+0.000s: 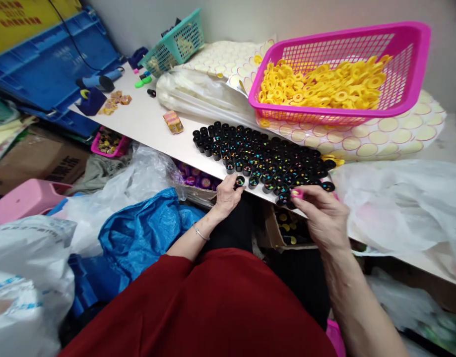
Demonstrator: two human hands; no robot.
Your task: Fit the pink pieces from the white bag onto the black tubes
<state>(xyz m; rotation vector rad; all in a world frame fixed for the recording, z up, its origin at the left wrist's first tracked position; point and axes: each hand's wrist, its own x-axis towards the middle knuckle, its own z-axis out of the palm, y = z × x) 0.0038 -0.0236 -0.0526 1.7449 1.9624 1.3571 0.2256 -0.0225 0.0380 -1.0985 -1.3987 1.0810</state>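
Several small black cups (257, 156) with glittery discs inside stand packed together on the white table (146, 121). My left hand (228, 194) rests at the table's front edge, its fingers on one black cup (239, 181) at the near side of the group. My right hand (320, 215) is at the group's right front corner, fingers pinched on a small pink piece (296, 194) above a cup there.
A pink basket (406, 74) of yellow rings sits on sheets of round stickers at the back right. A teal basket (175, 44) and blue crate (49, 64) stand back left. Plastic bags (399, 203) lie right; a blue bag (138, 233) and pink stool (27, 198) left.
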